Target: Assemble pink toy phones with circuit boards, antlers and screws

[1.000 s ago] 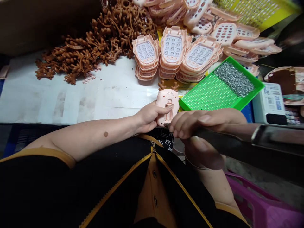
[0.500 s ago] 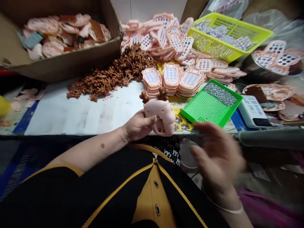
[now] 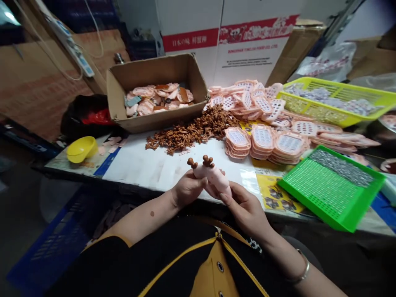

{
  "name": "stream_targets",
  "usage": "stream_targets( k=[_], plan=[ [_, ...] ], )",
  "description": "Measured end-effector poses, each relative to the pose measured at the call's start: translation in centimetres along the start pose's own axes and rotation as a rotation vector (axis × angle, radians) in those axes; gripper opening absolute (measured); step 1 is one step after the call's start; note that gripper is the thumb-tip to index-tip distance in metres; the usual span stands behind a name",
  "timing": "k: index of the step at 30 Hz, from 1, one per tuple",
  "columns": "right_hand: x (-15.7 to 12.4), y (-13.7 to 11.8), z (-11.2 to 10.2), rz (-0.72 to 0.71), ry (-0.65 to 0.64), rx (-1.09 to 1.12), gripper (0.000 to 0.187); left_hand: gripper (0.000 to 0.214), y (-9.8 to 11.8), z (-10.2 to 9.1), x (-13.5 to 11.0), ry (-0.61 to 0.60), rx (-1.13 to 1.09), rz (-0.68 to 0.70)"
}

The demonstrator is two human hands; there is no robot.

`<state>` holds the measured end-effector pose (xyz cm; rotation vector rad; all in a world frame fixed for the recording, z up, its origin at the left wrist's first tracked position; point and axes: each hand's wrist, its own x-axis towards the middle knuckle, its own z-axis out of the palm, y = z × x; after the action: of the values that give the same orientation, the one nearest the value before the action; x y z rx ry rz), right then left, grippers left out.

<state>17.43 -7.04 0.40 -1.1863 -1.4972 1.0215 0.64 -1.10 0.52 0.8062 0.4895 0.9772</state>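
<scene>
A pale pink plastic toy shell (image 3: pixel 216 176) with brown antlers sticking up from its top is between my two hands, just in front of the table edge. My left hand (image 3: pixel 189 189) is closed on its left side, thumb across the near face. Around its lower right end, the fingers of my right hand (image 3: pixel 246 206) are wrapped, thumb on top. The pile of brown antler pieces (image 3: pixel 198 130) lies behind my hands. Stacked pink shells with white keypads (image 3: pixel 262 140) stand beyond, to the right.
To the right lies a green tray (image 3: pixel 328 202) with small metal screws (image 3: pixel 340 167). Behind it is a yellow basket (image 3: pixel 312 109) of whitish parts. A cardboard box (image 3: pixel 154 123) of pink pieces stands at the back left, and a yellow bowl (image 3: pixel 82 149) sits at the left.
My right hand, raised and apart at the right before, has come to the toy shell and now grips it too. The toy has been tilted, and the view has swung left and up.
</scene>
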Motion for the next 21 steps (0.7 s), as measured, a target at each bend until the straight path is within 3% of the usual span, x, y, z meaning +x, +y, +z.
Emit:
stream_targets(
  k=[3,5,8,10,11,12,14,17,19,21],
  plan=[
    [1.3,0.4,1.5,-0.016,-0.126,-0.027,0.041,0.046,0.7,-1.6,-1.0,0.059,0.056,0.053],
    [2.1,0.8,2.2,0.000,-0.253,-0.042,0.048,0.046,2.4,-3.4,-2.5,0.124,0.142,0.051],
    [3.1,1.6,2.8,0.075,-0.389,-0.041,0.069,0.046,7.8,-7.4,-6.6,0.192,0.399,0.019],
    [3.8,2.3,2.8,0.122,-0.416,-0.069,0.066,0.056,12.1,-10.3,-9.9,0.119,0.686,-0.155],
    [4.2,2.6,2.9,0.134,-0.429,-0.092,0.060,0.060,14.1,-11.5,-11.4,0.156,0.803,-0.181],
    [4.6,2.9,2.9,0.142,-0.439,-0.116,0.055,0.061,15.9,-12.6,-12.6,0.229,0.886,-0.164],
    [5.6,3.2,3.0,0.150,-0.457,-0.152,0.049,0.052,18.4,-13.8,-13.6,0.420,0.917,0.007],
    [7.1,3.4,3.4,0.173,-0.473,-0.154,0.048,0.029,20.2,-13.6,-10.9,0.582,0.880,0.209],
    [7.7,3.6,3.6,0.213,-0.479,-0.128,0.050,0.024,21.0,-12.8,-6.9,0.620,0.891,0.331],
    [8.1,3.9,3.6,0.269,-0.474,-0.104,0.053,0.028,22.2,-12.2,-1.9,0.576,0.986,0.345]
  ],
)
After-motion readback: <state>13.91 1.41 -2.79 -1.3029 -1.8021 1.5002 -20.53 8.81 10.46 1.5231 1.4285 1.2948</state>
